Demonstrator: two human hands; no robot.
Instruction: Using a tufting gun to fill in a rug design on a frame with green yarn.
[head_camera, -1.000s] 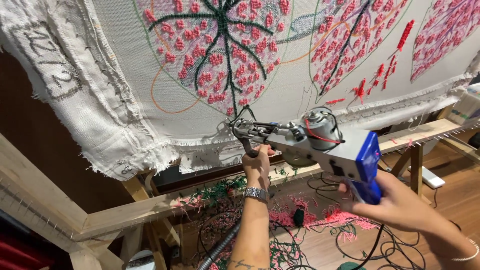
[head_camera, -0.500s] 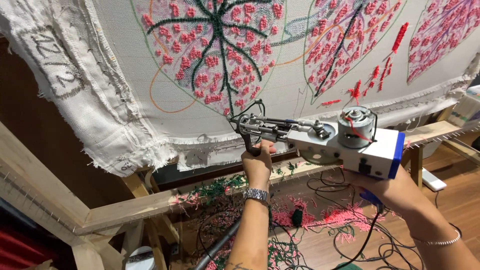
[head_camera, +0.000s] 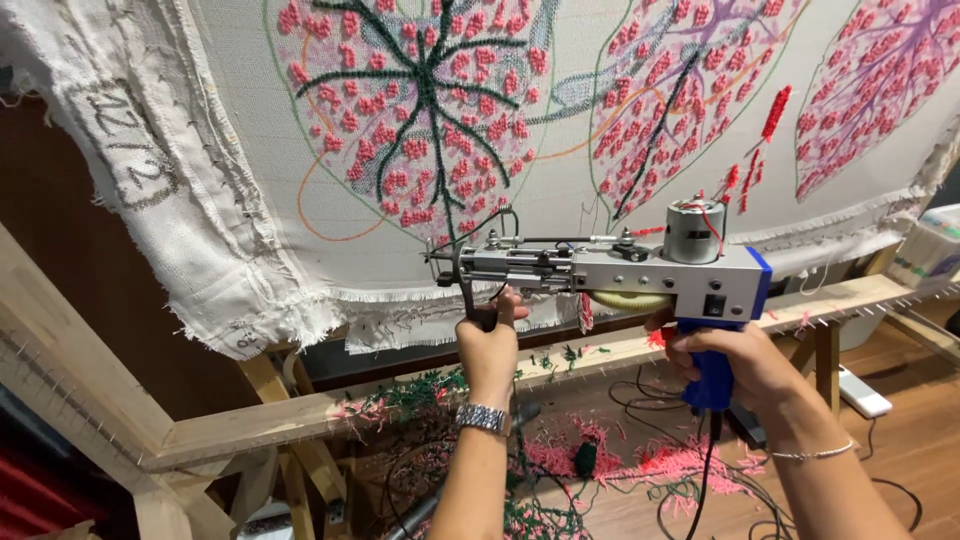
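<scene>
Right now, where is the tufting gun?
In the head view, the tufting gun is right of centre, below the leaf-patterned cloth, with the right hand on its blue handle and the left hand at its front grip.

Wooden frame (head_camera: 250, 425) below; pink and green yarn scraps (head_camera: 640, 465) and black cables (head_camera: 680, 400) on floor; white power strip (head_camera: 860, 392) at right.

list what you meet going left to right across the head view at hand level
slanted wooden frame beam → left hand gripping the black front handle → grey metal tufting gun body → right hand on the blue pistol grip → white power strip on the floor
</scene>
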